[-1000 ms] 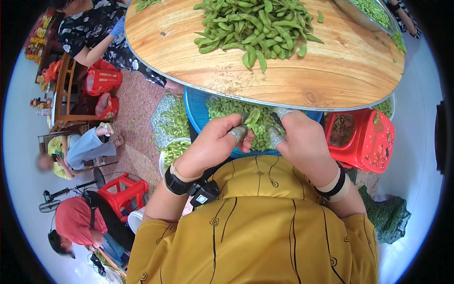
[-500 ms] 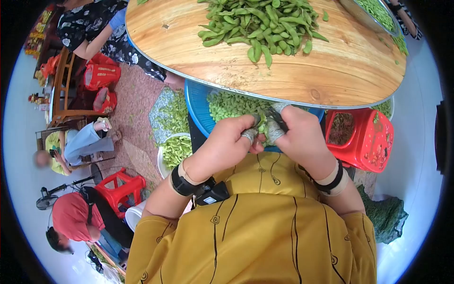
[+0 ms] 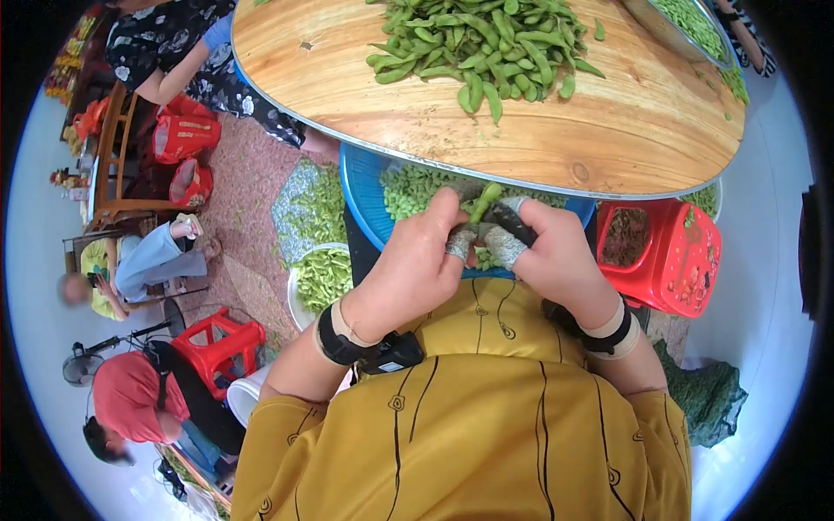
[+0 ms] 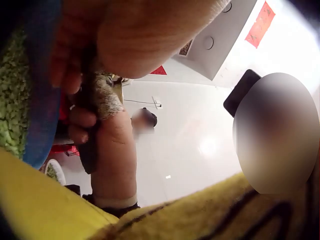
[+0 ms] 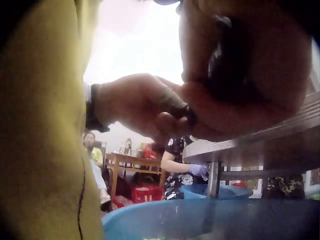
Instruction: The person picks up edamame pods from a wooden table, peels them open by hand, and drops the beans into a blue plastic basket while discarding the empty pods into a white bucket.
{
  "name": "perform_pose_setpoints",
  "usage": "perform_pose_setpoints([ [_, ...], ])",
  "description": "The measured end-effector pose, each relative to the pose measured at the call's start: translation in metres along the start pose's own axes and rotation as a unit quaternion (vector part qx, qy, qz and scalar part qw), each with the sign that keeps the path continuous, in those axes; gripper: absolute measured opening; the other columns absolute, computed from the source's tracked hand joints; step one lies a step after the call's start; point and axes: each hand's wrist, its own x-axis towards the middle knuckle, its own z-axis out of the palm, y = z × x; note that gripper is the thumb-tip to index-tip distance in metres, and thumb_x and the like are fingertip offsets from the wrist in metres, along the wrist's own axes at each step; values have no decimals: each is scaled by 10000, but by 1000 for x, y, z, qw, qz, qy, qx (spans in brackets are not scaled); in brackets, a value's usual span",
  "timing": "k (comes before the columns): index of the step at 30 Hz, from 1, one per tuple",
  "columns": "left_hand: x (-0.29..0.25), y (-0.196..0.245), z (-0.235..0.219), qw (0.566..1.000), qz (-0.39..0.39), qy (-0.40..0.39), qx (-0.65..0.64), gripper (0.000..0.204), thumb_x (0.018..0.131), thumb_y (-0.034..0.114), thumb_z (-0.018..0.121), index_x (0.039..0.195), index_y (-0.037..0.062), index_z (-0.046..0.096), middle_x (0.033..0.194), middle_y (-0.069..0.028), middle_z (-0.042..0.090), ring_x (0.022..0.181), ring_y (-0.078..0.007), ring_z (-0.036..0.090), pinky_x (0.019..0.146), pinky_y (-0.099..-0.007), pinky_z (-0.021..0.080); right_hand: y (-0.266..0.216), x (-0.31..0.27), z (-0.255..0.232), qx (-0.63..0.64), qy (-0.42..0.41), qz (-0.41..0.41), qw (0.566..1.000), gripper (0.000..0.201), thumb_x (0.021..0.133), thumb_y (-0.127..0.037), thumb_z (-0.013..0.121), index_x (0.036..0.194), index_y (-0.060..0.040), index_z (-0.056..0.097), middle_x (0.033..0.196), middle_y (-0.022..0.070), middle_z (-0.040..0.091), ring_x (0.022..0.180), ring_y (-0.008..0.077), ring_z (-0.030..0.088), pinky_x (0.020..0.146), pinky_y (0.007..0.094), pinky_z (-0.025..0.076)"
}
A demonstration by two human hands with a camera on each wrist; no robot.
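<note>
In the head view, both hands meet over a blue basket (image 3: 360, 204) of shelled green soybeans (image 3: 408, 193). My left hand (image 3: 407, 267) pinches a green soybean pod (image 3: 486, 201) between thumb and finger, the pod's tip pointing up. Close beside it, my right hand (image 3: 569, 260) has its fingers curled round a dark object (image 3: 514, 224) whose kind I cannot tell; its dark shiny surface (image 5: 227, 62) shows in the right wrist view. Grey wrapping (image 3: 504, 246) covers the thumb of the right hand, and the left thumb is wrapped too.
A wooden tabletop (image 3: 365, 113) overhangs the basket, bearing a heap of soybean pods (image 3: 486, 48) and a metal bowl (image 3: 686, 30) of beans. A white bucket of pods (image 3: 321, 280) stands at left, a red stool (image 3: 665, 256) at right. Other people sit around.
The hands have come closer together. An opened pod held between them earlier is gone from the fingers, and a plump pod now stands upright in the left hand's pinch.
</note>
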Motion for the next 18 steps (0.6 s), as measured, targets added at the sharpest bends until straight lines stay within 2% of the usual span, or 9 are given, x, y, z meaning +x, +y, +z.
perform_pose_setpoints([
  [1,0,-3,2,1000,-1,10,-4,277,724,-113,446,984,-21,417,834,-181,646,766,-294,686,668,-344,534,-2,0,-2,62,-18,69,996,154,780,-89,638,890,3,584,688,114,599,590,221,577,559,340,464],
  [2,0,-4,3,1000,-1,21,-8,272,733,-102,451,991,-17,433,831,-175,648,770,-303,682,667,-349,531,-4,1,-3,60,-18,69,996,154,780,-89,638,890,3,584,688,114,599,590,221,577,559,340,464],
  [4,1,-3,3,1000,14,7,12,275,737,-97,459,999,-13,444,838,-172,649,778,-306,680,667,-351,529,-8,4,-4,207,-11,194,959,126,824,-102,628,897,-5,593,665,25,586,533,87,522,491,257,431],
  [5,2,-2,3,999,28,-6,34,278,741,-92,466,1007,-9,455,845,-168,649,786,-309,678,667,-353,527,-6,5,-4,205,-9,192,960,126,824,-102,628,897,-5,593,665,25,586,533,87,522,491,257,431],
  [7,2,-3,3,999,23,-6,49,277,743,-89,475,1006,-5,462,853,-166,649,787,-308,676,670,-357,528,1,5,-3,271,-6,204,941,110,839,-104,618,896,-12,600,674,-19,569,523,33,499,457,207,402],
  [9,2,-3,4,998,17,-5,66,275,745,-86,484,1006,-1,469,862,-165,650,788,-308,674,673,-362,528,-2,6,-2,251,-3,201,947,116,836,-105,622,901,-10,601,674,-14,572,527,37,501,460,209,405],
  [11,2,-3,3,995,44,18,87,278,740,-80,510,1005,1,487,870,-174,645,789,-330,664,672,-381,526,-6,6,-1,233,2,197,952,123,834,-105,625,906,-8,602,674,-9,575,531,40,503,464,211,407],
  [14,2,-1,1,996,20,21,82,272,740,-66,531,1002,2,501,868,-187,638,804,-363,646,671,-397,520,-9,6,-2,269,-5,192,944,148,826,-105,637,934,-8,612,691,-18,581,539,35,502,469,207,407],
  [18,2,4,0,991,42,25,125,291,736,-59,548,1017,-1,506,876,-200,633,820,-374,640,674,-402,519,-7,7,1,276,9,189,942,185,813,-110,653,956,-3,606,689,-16,583,540,35,503,472,211,414],
])
